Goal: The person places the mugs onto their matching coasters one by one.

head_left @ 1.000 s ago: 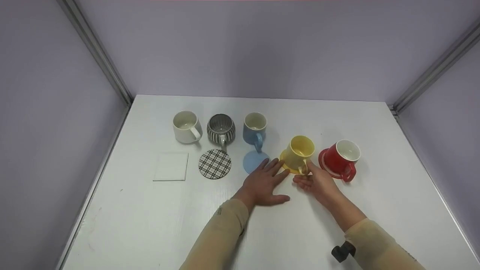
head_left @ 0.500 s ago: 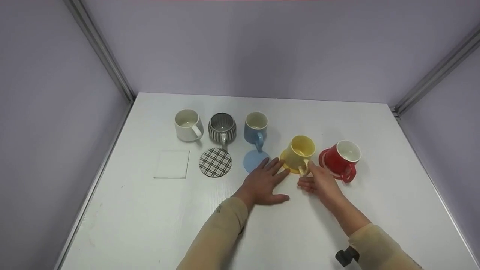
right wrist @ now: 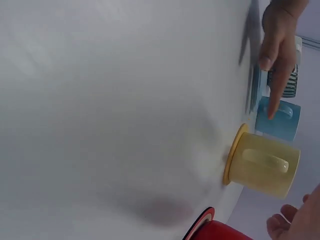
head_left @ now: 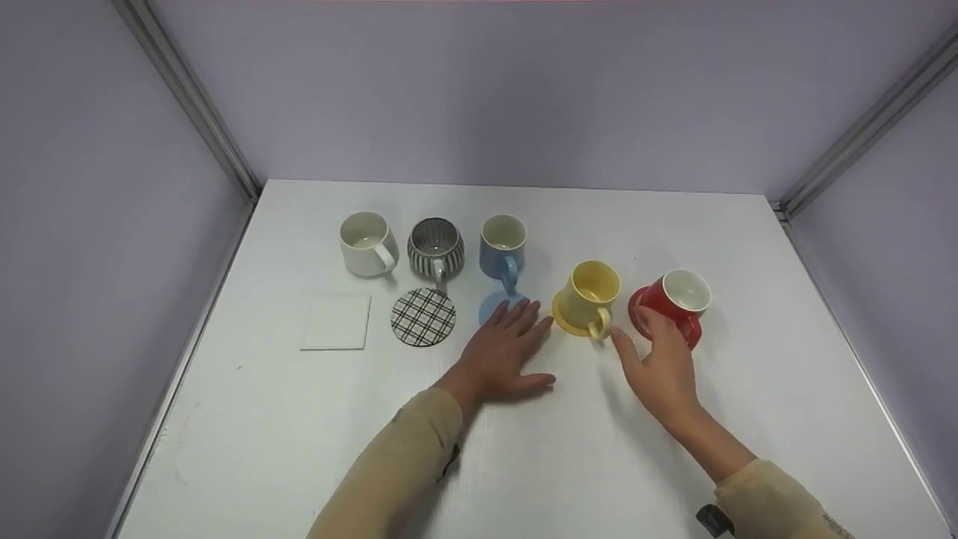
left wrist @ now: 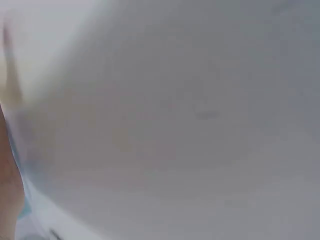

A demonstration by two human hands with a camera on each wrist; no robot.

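A yellow mug (head_left: pixel 590 294) stands on a yellow round coaster (head_left: pixel 563 317), its handle facing me. My right hand (head_left: pixel 662 370) hovers between this mug and the red mug (head_left: pixel 668 296), apart from the yellow handle and holding nothing. Its fingers partly cover the red mug, which sits on a red coaster (head_left: pixel 638 305). The right wrist view has the yellow mug (right wrist: pixel 264 164) beside the fingers. My left hand (head_left: pixel 498 355) lies spread on the table, fingertips over the near part of a blue round coaster (head_left: pixel 492 305). Behind that coaster stands a blue mug (head_left: pixel 500 251).
Further left are a grey striped mug (head_left: pixel 435 251) and a white mug (head_left: pixel 367 247). In front of them lie a black-and-white checked round coaster (head_left: pixel 423 318) and a white square coaster (head_left: pixel 335 322). Walls border the white table (head_left: pixel 239 419).
My right hand has let go of the yellow mug's handle and moved right, to the red mug. My left hand has slid slightly left, away from the yellow coaster.
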